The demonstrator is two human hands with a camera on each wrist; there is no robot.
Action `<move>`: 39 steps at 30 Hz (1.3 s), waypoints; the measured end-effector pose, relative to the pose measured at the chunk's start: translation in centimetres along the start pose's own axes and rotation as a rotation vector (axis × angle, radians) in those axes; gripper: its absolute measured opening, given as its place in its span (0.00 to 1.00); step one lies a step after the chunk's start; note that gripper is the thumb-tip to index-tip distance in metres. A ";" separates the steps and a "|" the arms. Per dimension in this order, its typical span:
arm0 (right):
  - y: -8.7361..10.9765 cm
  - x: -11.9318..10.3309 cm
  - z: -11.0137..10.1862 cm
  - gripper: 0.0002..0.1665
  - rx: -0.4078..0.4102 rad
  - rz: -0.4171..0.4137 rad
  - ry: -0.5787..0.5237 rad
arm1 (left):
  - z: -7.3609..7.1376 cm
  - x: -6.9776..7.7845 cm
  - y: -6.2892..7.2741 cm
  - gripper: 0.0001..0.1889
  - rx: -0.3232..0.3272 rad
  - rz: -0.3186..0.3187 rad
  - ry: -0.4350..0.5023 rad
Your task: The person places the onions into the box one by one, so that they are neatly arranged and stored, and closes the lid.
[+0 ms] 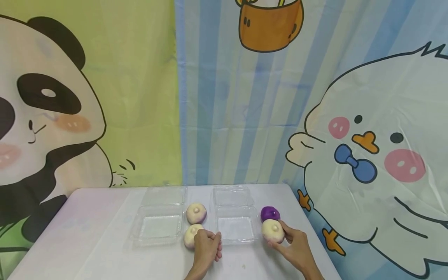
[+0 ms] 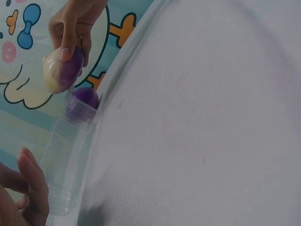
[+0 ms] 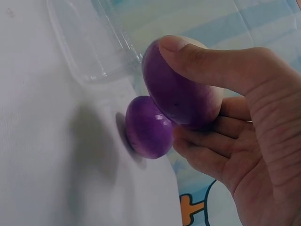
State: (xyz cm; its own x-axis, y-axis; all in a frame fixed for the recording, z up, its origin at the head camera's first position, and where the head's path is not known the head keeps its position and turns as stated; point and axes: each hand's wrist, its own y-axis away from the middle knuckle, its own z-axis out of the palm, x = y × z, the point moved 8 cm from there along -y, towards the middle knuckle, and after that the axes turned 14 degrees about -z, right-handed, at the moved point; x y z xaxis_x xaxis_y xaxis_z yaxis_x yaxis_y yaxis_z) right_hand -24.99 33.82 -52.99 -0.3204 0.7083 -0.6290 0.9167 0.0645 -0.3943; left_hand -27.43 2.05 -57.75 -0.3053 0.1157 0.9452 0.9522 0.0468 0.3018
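My right hand (image 1: 296,247) grips a round turnip (image 1: 273,231), cream on one side and purple on the other, between thumb and fingers. In the right wrist view this turnip is lifted off the table, and a second purple turnip (image 3: 149,127) stands just beyond it. My left hand (image 1: 207,249) hovers with loosely bent fingers and nothing in them. Partly behind it sits a cream turnip (image 1: 191,236), and another cream turnip (image 1: 196,213) with a purple edge lies farther back. Whether the left hand touches the nearer one, I cannot tell.
Two clear plastic boxes with raised lids lie on the white table (image 1: 105,241): a left box (image 1: 159,229) and a right box (image 1: 237,229). Behind the table hangs a cartoon curtain (image 1: 224,116) with a panda and a chick.
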 end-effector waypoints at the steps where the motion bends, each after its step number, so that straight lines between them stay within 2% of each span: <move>1: -0.1 -0.1 0.1 0.58 -0.001 -0.006 -0.001 | 0.0 0.0 0.0 0.15 0.000 0.002 0.002; 10: -0.5 -0.4 0.8 0.57 0.001 -0.026 -0.011 | 0.0 -0.1 -0.1 0.15 0.013 0.014 0.006; 20: -1.1 -1.2 1.3 0.56 -0.011 -0.035 -0.007 | 0.0 -0.2 -0.2 0.15 0.010 -0.014 0.003; 27: -1.6 -1.9 1.8 0.51 0.010 -0.112 -0.025 | -0.3 -0.1 -0.2 0.15 0.023 -0.005 -0.006; 39: -2.0 -1.7 2.1 0.52 -0.003 -0.079 -0.021 | 0.0 -0.3 -0.3 0.15 0.010 -0.004 -0.011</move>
State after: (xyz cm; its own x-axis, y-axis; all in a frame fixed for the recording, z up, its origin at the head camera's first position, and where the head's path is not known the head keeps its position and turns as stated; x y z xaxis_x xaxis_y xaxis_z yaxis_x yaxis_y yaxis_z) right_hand -26.80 30.99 -52.53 -0.3964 0.6858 -0.6103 0.8892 0.1214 -0.4411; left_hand -27.66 2.01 -58.08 -0.3097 0.1260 0.9425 0.9507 0.0569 0.3048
